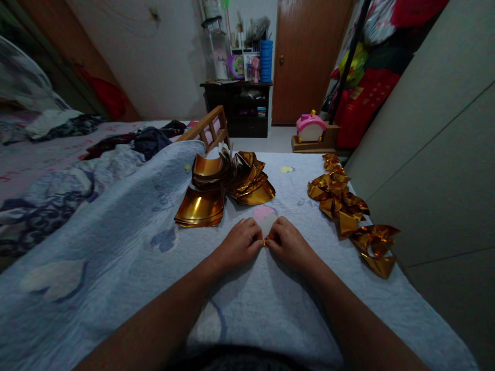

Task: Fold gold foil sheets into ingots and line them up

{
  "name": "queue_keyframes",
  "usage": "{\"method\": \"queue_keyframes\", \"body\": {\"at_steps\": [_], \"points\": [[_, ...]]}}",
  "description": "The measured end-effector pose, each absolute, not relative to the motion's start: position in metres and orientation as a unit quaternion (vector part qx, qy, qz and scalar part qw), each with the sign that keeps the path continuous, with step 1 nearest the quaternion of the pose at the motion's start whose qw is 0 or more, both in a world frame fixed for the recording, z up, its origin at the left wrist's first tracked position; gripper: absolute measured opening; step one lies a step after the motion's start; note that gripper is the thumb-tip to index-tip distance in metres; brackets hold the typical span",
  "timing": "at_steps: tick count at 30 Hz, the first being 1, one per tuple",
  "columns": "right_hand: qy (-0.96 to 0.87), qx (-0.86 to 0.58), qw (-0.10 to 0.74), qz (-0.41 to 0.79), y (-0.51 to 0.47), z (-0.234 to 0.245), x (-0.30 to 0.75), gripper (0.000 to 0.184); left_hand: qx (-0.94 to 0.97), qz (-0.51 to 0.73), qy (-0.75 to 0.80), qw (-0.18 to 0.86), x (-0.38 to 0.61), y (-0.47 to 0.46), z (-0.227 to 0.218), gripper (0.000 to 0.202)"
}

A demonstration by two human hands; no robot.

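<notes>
Between my hands is a sheet of gold foil paper point(267, 222), its pale back showing beyond the fingers and a little gold at the near edge. My left hand point(244, 239) pinches its left side and my right hand point(286, 241) its right, thumbs close together. Much of the sheet is hidden by the fingers. Ahead and to the left, stacks of flat gold foil sheets point(203, 206) lie fanned out on the bedspread. Along the right edge runs a row of folded gold foil pieces point(340, 198).
The light blue bedspread point(247, 309) covers the surface and rises at the left beside a wooden rail point(209, 126). A pale cabinet wall point(436, 196) borders the right. At the far end stand a dark shelf unit point(237, 111) and a pink toy point(310, 128).
</notes>
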State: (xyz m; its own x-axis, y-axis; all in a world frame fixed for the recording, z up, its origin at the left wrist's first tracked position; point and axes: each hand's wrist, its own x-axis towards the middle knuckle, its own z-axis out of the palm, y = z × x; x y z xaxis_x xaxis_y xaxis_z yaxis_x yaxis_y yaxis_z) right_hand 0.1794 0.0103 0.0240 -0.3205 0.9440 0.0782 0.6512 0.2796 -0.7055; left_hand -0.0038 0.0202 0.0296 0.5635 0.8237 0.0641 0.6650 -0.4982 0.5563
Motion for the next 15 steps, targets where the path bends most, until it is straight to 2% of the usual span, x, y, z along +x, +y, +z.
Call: {"method": "queue_keyframes", "body": {"at_steps": [15], "points": [[-0.765,-0.522,0.253,0.281,0.0113,0.0213,0.1789,0.019,0.843,0.188,0.442,0.243,-0.0040,0.0183,0.0243,0.006]]}}
